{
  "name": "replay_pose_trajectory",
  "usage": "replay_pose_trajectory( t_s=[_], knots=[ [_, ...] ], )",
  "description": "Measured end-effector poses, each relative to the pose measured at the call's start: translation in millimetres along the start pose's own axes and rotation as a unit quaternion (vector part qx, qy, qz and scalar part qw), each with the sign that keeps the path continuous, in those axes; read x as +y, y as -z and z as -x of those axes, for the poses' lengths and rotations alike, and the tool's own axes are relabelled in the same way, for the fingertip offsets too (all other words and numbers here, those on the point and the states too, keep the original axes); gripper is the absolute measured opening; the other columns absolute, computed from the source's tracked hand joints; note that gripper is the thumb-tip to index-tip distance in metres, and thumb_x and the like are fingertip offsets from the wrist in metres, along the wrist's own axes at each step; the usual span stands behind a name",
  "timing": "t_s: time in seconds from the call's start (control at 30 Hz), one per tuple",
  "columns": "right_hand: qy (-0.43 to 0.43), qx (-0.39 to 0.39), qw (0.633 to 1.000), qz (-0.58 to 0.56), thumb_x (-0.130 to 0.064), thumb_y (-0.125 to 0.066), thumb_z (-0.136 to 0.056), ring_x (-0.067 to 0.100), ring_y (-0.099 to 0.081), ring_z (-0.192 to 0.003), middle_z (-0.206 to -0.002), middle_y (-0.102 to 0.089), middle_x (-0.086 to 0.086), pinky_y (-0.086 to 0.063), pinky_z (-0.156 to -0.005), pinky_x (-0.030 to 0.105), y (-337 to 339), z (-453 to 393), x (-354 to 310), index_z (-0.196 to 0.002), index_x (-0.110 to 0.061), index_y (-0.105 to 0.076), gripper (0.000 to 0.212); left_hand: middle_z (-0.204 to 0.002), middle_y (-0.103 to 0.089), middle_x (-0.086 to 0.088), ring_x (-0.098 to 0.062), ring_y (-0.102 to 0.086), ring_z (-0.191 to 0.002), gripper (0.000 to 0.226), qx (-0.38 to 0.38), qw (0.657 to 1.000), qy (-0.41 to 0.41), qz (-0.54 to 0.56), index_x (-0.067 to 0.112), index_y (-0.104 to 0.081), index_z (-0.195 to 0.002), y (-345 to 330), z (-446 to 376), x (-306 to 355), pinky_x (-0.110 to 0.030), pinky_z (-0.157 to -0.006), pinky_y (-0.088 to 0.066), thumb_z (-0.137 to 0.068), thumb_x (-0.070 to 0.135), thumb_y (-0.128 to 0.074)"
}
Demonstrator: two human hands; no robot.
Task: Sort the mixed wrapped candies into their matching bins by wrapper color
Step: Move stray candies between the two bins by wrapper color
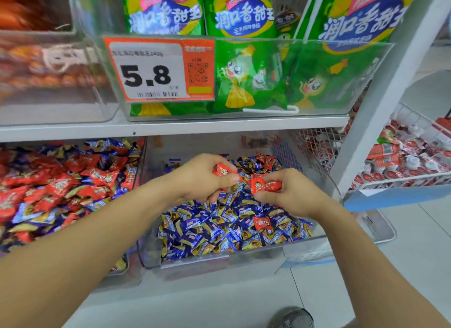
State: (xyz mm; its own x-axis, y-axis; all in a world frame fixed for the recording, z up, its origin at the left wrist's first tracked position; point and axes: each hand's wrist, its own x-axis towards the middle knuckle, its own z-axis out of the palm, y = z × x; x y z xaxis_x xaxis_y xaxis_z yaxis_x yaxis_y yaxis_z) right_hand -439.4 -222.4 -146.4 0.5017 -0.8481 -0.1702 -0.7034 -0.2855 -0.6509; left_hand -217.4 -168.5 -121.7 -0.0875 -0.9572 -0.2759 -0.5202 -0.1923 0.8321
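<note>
Pinching red wrapped candies (266, 186), cartoon-face printed, right hand (290, 193) fingers curl round them; left hand (202, 178) grips another red candy (222, 170). Both over clear bin (305, 252) of blue-gold candies (219, 227). Shelf tag (151, 70): "5.8".

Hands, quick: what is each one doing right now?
Left hand: holding a red candy.
Right hand: pinching red candies over the blue-candy bin.
</note>
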Motion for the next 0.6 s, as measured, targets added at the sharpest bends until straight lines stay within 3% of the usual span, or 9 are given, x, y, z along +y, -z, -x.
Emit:
replay_pose_trajectory(
  t_s=[0.07,0.13,0.23,0.3,0.43,0.53,0.6],
  knots=[
    [0.023,-0.016,0.996,-0.081,-0.041,-0.07,-0.089,0.022,-0.051,-0.058,-0.066,-0.06,-0.003,-0.044,-0.062,0.037,-6,8,-11,-0.101,-0.009,-0.068,0.034,-0.044,-0.055,0.007,-0.008,-0.047,-0.04,0.02,0.052,0.998,-0.039,-0.015,0.022,-0.062,-0.11,6,18,1,-0.021,-0.044,-0.037,-0.095,0.034,-0.059],
    [0.047,-0.041,0.984,-0.166,-0.037,-0.063,-0.095,0.025,-0.034,-0.055,-0.06,-0.04,0.003,-0.034,-0.053,0.039,-18,21,-34,-0.093,-0.005,-0.056,0.033,-0.045,-0.053,0.014,-0.005,-0.047,-0.04,0.016,0.102,0.991,-0.083,-0.039,0.023,-0.061,-0.104,14,44,2,-0.025,-0.048,-0.04,-0.097,0.036,-0.056],
    [0.126,-0.031,0.981,-0.145,-0.04,-0.051,-0.1,0.014,-0.04,-0.052,-0.055,-0.044,-0.009,-0.036,-0.052,0.032,-42,37,-84,-0.087,-0.021,-0.051,0.023,-0.056,-0.054,0.013,-0.007,-0.048,-0.05,0.019,0.156,0.977,-0.121,-0.082,0.027,-0.055,-0.09,30,84,-5,-0.035,-0.057,-0.043,-0.096,0.044,-0.049],
    [0.171,-0.013,0.982,-0.073,-0.047,-0.045,-0.1,0.006,-0.042,-0.053,-0.059,-0.049,-0.012,-0.034,-0.056,0.028,-57,41,-118,-0.086,-0.03,-0.046,0.022,-0.062,-0.054,0.005,-0.011,-0.05,-0.059,0.034,0.211,0.961,-0.122,-0.132,0.023,-0.05,-0.082,43,109,-16,-0.036,-0.063,-0.041,-0.095,0.053,-0.04],
    [0.218,0.002,0.975,0.034,-0.045,-0.04,-0.103,0.009,-0.045,-0.064,-0.071,-0.048,-0.011,-0.029,-0.056,0.028,-88,26,-189,-0.1,-0.019,-0.045,0.026,-0.059,-0.045,0.0,-0.025,-0.046,-0.062,0.05,0.336,0.913,-0.095,-0.211,0.017,-0.039,-0.069,92,145,-56,-0.039,-0.06,-0.029,-0.101,0.054,-0.024],
    [0.239,0.006,0.966,0.102,-0.038,-0.04,-0.105,0.029,-0.052,-0.089,-0.093,-0.054,0.008,-0.033,-0.07,0.035,-115,-3,-232,-0.104,-0.014,-0.044,0.024,-0.072,-0.045,-0.005,-0.036,-0.052,-0.075,0.034,0.415,0.862,-0.086,-0.279,0.014,-0.052,-0.084,135,155,-99,-0.042,-0.069,-0.036,-0.103,0.038,-0.037],
    [0.256,0.007,0.954,0.158,-0.029,-0.04,-0.107,0.037,-0.05,-0.103,-0.105,-0.052,0.019,-0.034,-0.077,0.038,-138,-30,-254,-0.112,-0.007,-0.05,0.026,-0.082,-0.043,-0.011,-0.04,-0.052,-0.088,0.023,0.435,0.855,-0.056,-0.276,0.007,-0.064,-0.103,162,159,-125,-0.041,-0.079,-0.037,-0.099,0.026,-0.052]
  ],
)
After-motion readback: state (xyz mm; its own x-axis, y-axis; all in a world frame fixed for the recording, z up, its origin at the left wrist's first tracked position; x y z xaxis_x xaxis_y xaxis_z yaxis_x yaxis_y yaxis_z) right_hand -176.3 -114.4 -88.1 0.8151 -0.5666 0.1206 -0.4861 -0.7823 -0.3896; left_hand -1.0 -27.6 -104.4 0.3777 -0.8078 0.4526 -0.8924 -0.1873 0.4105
